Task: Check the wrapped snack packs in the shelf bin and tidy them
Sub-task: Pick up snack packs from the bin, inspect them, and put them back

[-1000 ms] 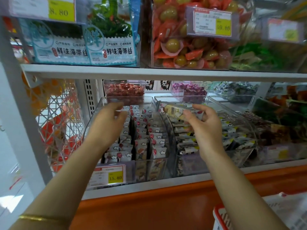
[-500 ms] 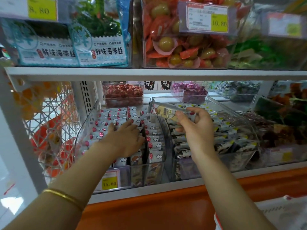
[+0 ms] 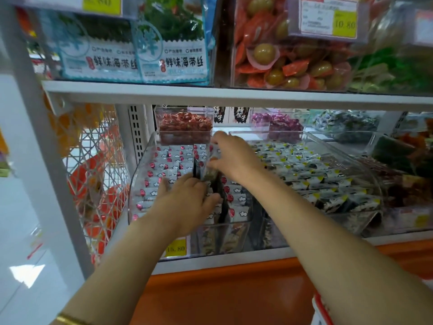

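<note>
A clear plastic bin (image 3: 138, 184) on the lower shelf holds rows of small white snack packs (image 3: 164, 160) with red dots and cloud marks. My left hand (image 3: 187, 200) lies palm down on the packs in the bin's middle, fingers spread to the right. My right hand (image 3: 230, 156) reaches across from the right and pinches a wrapped snack pack (image 3: 209, 171) that hangs into a dark gap between the rows. To the right, a second clear bin (image 3: 365, 165) holds white, black and yellow packs (image 3: 304, 174).
The upper shelf edge (image 3: 234, 96) runs just above the bins, carrying seaweed bags (image 3: 171, 55) and a bin of orange-wrapped eggs (image 3: 293, 62). Small tubs of red (image 3: 185, 123) and purple sweets (image 3: 281, 123) stand behind. A wire rack (image 3: 93, 172) hangs left; a yellow price tag (image 3: 177, 248) marks the bin's front.
My right hand has swung left from above the right bin into the left bin, carrying the pack down into the rows. My left hand has slid forward and right over the packs.
</note>
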Available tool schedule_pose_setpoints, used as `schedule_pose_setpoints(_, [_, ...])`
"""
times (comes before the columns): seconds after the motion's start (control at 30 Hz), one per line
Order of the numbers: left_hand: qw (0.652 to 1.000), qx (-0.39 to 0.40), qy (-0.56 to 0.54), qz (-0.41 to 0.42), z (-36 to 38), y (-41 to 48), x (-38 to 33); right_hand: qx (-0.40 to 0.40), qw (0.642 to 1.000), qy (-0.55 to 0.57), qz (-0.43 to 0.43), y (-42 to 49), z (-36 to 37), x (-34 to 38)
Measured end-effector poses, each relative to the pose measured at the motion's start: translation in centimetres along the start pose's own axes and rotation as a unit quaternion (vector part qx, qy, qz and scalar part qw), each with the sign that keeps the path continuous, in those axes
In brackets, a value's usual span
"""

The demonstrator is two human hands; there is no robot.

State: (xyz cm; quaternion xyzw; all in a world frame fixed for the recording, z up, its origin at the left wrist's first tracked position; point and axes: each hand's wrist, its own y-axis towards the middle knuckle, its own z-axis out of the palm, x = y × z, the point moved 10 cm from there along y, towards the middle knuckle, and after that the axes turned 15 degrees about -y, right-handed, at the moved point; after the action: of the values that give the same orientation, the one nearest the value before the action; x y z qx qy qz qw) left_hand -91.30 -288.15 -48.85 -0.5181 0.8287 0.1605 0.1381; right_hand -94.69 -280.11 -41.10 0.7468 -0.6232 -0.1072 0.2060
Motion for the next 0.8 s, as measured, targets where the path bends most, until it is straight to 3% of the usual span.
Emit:
schedule_pose_setpoints(0.23, [0.999, -0.026, -0.031, -0.024, -2.6, 0.1, 1.8, 0.182, 0.973, -0.102, -0.099, 1.6, 5.1, 1.8])
schedule_pose_setpoints(0.47, [0.999, 0.025, -0.024, -0.038, -2.1, 0.0, 2.8, 0.238, 0.951, -0.156, -0.124, 1.8, 6.9, 2.2])
schedule_pose_setpoints(0.57, [0.998, 0.027, -0.031, -0.038, -2.4, -0.1, 2.7, 0.24, 0.949, -0.161, -0.124, 1.7, 7.1, 2.1])
schedule_pose_setpoints(0.8, [0.998, 0.018, -0.058, -0.035, -3.1, -0.5, 2.3, 0.161, 0.979, -0.091, -0.09, 2.6, 4.1, 0.8])
